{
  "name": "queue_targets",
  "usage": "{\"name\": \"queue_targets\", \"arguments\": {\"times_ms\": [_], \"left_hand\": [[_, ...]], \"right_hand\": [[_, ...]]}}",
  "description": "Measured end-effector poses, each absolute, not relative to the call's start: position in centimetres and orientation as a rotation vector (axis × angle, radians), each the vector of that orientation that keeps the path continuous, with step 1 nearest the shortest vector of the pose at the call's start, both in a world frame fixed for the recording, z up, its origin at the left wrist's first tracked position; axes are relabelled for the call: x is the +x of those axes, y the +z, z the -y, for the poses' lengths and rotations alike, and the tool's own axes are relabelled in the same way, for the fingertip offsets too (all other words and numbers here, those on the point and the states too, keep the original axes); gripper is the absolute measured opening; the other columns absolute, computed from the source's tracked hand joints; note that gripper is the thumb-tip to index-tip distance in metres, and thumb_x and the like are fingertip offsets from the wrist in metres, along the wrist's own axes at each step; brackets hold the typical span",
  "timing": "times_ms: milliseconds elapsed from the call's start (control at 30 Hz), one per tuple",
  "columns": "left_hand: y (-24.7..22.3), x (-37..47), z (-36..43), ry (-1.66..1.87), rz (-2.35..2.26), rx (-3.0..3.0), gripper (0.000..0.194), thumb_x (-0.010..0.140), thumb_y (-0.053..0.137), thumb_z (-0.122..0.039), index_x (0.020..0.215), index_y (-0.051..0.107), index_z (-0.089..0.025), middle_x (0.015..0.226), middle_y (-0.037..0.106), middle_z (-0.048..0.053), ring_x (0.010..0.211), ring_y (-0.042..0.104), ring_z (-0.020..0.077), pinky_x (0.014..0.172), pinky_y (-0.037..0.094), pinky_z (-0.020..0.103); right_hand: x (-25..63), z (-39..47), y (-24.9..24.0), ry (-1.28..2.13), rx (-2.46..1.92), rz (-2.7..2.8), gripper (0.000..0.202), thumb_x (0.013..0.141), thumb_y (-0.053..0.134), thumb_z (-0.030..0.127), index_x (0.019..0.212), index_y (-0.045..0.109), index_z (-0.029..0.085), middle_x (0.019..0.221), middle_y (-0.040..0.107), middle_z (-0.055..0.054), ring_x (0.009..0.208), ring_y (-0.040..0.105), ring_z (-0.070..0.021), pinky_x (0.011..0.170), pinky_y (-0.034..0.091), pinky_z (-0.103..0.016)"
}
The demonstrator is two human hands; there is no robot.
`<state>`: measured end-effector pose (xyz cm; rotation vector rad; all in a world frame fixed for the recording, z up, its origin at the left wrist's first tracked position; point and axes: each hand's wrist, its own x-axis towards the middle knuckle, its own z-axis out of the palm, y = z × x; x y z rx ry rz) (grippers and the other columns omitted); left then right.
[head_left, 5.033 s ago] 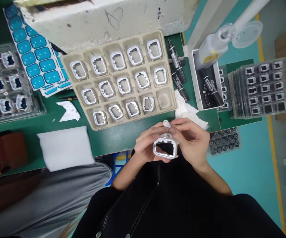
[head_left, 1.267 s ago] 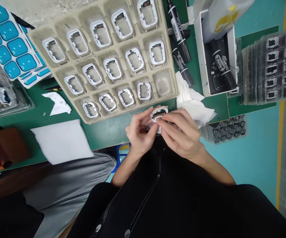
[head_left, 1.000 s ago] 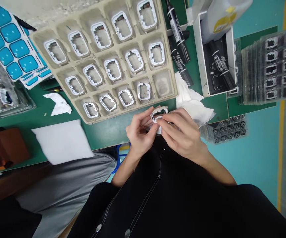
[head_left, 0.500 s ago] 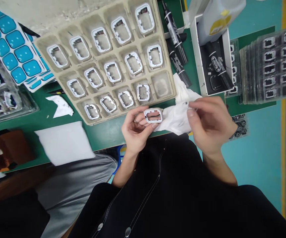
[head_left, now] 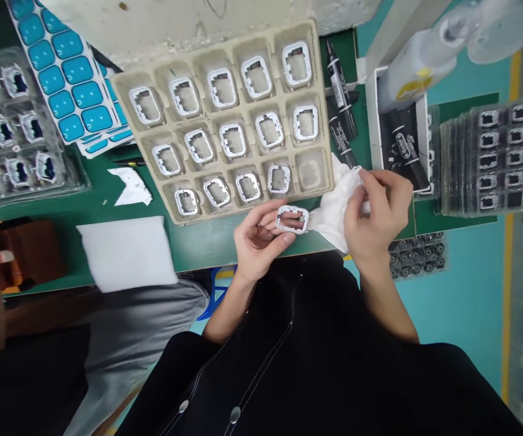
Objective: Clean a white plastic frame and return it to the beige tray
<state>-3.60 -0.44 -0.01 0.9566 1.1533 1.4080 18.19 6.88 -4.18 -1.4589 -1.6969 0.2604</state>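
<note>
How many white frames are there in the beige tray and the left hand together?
15. The beige tray holds 14 white frames: five in the far row, five in the middle, four in the near row. The left hand holds one more frame.

Head camera: We look forward and steeply down from the wearer's head, over a black cloth buttoned top (head_left: 316, 363) that fills the lower frame.
Left bare hand (head_left: 258, 242) and right bare hand (head_left: 376, 219): We view them close, around mid-frame, from above.
Beige moulded rectangular tray (head_left: 311, 171): We face its open pockets from overhead, slanted in the frame, just beyond the hands.
Turquoise flat floor (head_left: 456, 315): We catch it farther off, below the green flat tabletop (head_left: 204, 241).
</note>
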Motion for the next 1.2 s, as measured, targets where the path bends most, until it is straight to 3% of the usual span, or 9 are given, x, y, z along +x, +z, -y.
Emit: {"name": "queue_targets", "arguments": {"times_ms": [133, 333, 500, 633, 700, 833, 900, 1033, 1200], "left_hand": [[0.0, -3.6, 0.4, 1.415, -1.093, 0.916, 0.054, 0.094, 0.099, -0.021, 0.144, 0.082, -0.028, 0.12, 0.092, 0.008, 0.1, 0.092, 0.0222, 0.095, 0.076, 0.031], [0.2, -3.3, 0.3, 1.412, -1.082, 0.871, 0.053, 0.091, 0.099, -0.015, 0.142, 0.084, -0.023, 0.118, 0.092, 0.012, 0.099, 0.092, 0.0232, 0.094, 0.075, 0.031], [0.2, -3.3, 0.2, 1.434, -1.089, 0.813, 0.052, 0.09, 0.1, -0.017, 0.139, 0.085, -0.023, 0.117, 0.092, 0.012, 0.097, 0.092, 0.0222, 0.093, 0.075, 0.03], [0.0, -3.3, 0.1, 1.423, -1.12, 0.774, 0.053, 0.089, 0.102, -0.02, 0.138, 0.085, -0.021, 0.116, 0.092, 0.013, 0.098, 0.091, 0.0233, 0.094, 0.075, 0.033], [-0.1, -3.3, 0.0, 1.424, -1.115, 0.762, 0.053, 0.088, 0.102, -0.021, 0.138, 0.085, -0.021, 0.116, 0.092, 0.013, 0.097, 0.091, 0.0234, 0.094, 0.076, 0.033], [-0.3, -3.1, -0.2, 1.447, -1.086, 0.742, 0.052, 0.088, 0.103, -0.022, 0.137, 0.085, -0.02, 0.115, 0.092, 0.013, 0.097, 0.091, 0.0236, 0.09, 0.076, 0.033], [-0.4, -3.0, -0.3, 1.448, -1.087, 0.729, 0.052, 0.088, 0.103, -0.023, 0.137, 0.085, -0.019, 0.115, 0.092, 0.014, 0.097, 0.091, 0.024, 0.09, 0.076, 0.033], [-0.5, -3.0, -0.4, 1.445, -1.074, 0.719, 0.054, 0.087, 0.105, -0.026, 0.137, 0.085, -0.019, 0.116, 0.092, 0.014, 0.098, 0.091, 0.0243, 0.089, 0.076, 0.032], [-0.7, -3.0, -0.6, 1.456, -1.067, 0.729, 0.056, 0.086, 0.106, -0.027, 0.137, 0.084, -0.018, 0.119, 0.092, 0.015, 0.098, 0.091, 0.0232, 0.087, 0.075, 0.03]], "right_hand": [[18.6, -7.7, -2.9, 0.245, -1.453, 1.7, 0.043, 0.12, 0.047, 0.027, 0.145, 0.082, 0.024, 0.131, 0.066, -0.02, 0.117, 0.071, -0.035, 0.094, 0.065, -0.057], [18.7, -10.4, -1.8, 0.187, -1.57, 1.782, 0.044, 0.122, 0.044, 0.029, 0.151, 0.076, 0.019, 0.12, 0.073, -0.017, 0.113, 0.07, -0.0337, 0.101, 0.061, -0.055], [18.6, -10.6, -1.3, 0.268, -1.73, 1.924, 0.043, 0.119, 0.042, 0.027, 0.14, 0.077, 0.015, 0.121, 0.074, -0.017, 0.101, 0.069, -0.0305, 0.083, 0.059, -0.044], [18.8, -10.0, -0.9, 0.223, -1.762, 2.038, 0.04, 0.112, 0.051, 0.026, 0.137, 0.081, 0.018, 0.12, 0.066, -0.016, 0.099, 0.064, -0.0298, 0.067, 0.048, -0.036], [19.0, -9.9, -0.6, 0.224, -1.784, 2.073, 0.043, 0.111, 0.05, 0.024, 0.143, 0.078, 0.018, 0.118, 0.065, -0.016, 0.099, 0.064, -0.0296, 0.065, 0.044, -0.034], [19.9, -10.0, 0.3, 0.377, -1.785, 2.019, 0.046, 0.115, 0.053, 0.034, 0.156, 0.062, 0.015, 0.125, 0.068, -0.017, 0.108, 0.068, -0.0329, 0.074, 0.053, -0.038], [20.5, -10.1, 0.7, 0.457, -1.72, 1.984, 0.037, 0.114, 0.057, 0.039, 0.143, 0.064, 0.018, 0.125, 0.069, -0.015, 0.111, 0.069, -0.0333, 0.078, 0.055, -0.041], [21.6, -10.3, 1.0, 0.415, -1.598, 1.988, 0.022, 0.114, 0.055, 0.034, 0.117, 0.073, 0.023, 0.122, 0.067, -0.012, 0.109, 0.069, -0.0303, 0.085, 0.055, -0.043], [21.7, -10.9, 1.1, 0.254, -1.722, 2.073, 0.043, 0.118, 0.047, 0.036, 0.13, 0.086, 0.024, 0.11, 0.062, -0.01, 0.083, 0.058, -0.0228, 0.065, 0.034, -0.035]]}}
